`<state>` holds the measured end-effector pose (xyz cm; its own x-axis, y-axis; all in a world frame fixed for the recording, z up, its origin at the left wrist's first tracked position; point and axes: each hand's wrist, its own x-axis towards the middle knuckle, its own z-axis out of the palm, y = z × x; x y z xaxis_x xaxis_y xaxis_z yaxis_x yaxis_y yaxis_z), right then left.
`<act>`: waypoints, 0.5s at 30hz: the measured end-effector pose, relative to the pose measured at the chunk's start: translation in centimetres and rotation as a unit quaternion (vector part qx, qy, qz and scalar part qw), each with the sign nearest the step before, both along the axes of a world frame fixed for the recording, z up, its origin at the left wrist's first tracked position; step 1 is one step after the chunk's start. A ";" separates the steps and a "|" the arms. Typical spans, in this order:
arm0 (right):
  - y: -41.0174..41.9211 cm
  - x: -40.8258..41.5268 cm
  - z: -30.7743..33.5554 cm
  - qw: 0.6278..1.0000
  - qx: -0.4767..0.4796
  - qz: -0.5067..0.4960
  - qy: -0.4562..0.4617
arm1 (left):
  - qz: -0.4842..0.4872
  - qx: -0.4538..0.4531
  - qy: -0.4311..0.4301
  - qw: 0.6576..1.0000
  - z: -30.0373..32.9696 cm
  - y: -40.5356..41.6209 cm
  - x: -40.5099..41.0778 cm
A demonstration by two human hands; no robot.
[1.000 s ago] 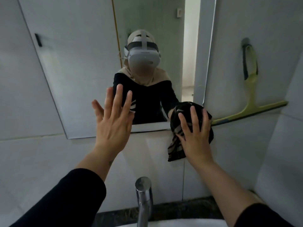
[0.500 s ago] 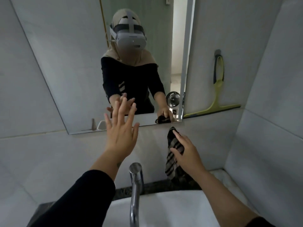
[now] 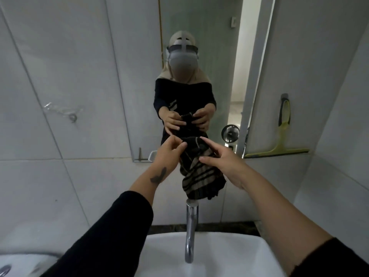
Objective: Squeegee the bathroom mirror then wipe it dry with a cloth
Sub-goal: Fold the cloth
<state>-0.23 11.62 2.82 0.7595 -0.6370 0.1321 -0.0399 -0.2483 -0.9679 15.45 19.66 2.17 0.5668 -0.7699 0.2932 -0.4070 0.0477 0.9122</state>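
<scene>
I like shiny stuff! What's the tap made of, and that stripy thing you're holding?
The tap looks like polished metal, probably chrome: it gleams with bright highlights. The stripy cloth looks like soft woven fabric, matte, hanging in limp folds.

A home bathroom: tiled walls [image 3: 69, 176], mirror [image 3: 139, 56], basin [image 3: 229, 254] and tap [image 3: 190, 232].

Cloth held between both hands, above the tap and in front of the mirror.

The left hand [image 3: 167, 154] and right hand [image 3: 223, 164] grip the cloth [image 3: 199, 172] from either side; it hangs just over the tap [image 3: 190, 228], which rises behind the sink [image 3: 229, 254]. The mirror [image 3: 199, 47] is on the wall behind, and the squeegee [image 3: 282, 134] hangs to its right.
</scene>
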 end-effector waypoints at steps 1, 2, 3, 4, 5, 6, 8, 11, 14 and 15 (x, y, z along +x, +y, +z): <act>0.4 0.8 0.6 1.000 0.006 0.014 0.007 | 0.021 0.004 -0.015 1.000 0.5 0.7 0.8; 0.8 1.7 1.1 0.999 0.023 0.033 0.010 | 0.036 0.003 -0.019 0.999 1.0 1.5 1.6; 1.3 2.7 1.6 0.997 0.048 0.055 0.008 | 0.047 -0.003 -0.016 0.999 1.4 2.3 2.4; 1.8 3.7 2.0 0.995 0.067 0.075 0.003 | 0.055 -0.014 -0.012 0.998 1.8 3.1 3.2; 2.4 4.8 2.4 0.994 0.064 0.086 0.000 | 0.059 -0.025 -0.009 0.998 2.2 4.0 3.9; 2.9 6.0 2.7 0.995 0.038 0.088 0.002 | 0.060 -0.033 -0.008 0.998 2.5 4.9 4.7; 4.2 8.5 3.1 0.997 -0.034 0.069 0.002 | 0.069 -0.029 -0.031 0.997 3.0 6.7 6.4; 6.0 12.6 3.7 0.993 -0.102 0.056 -0.022 | 0.090 -0.024 -0.044 0.995 3.2 9.5 9.4; 7.4 17.3 4.2 0.983 -0.169 0.073 -0.020 | 0.107 -0.016 -0.075 0.991 3.2 12.9 12.5; 7.8 19.0 4.3 0.978 -0.197 0.069 -0.016 | 0.119 -0.009 -0.098 0.988 3.1 13.9 13.9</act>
<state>18.78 19.43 7.15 0.8259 -0.4246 0.3709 0.0480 -0.6025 -0.7967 29.31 33.54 5.29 0.6616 -0.6162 0.4273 -0.5776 -0.0554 0.8144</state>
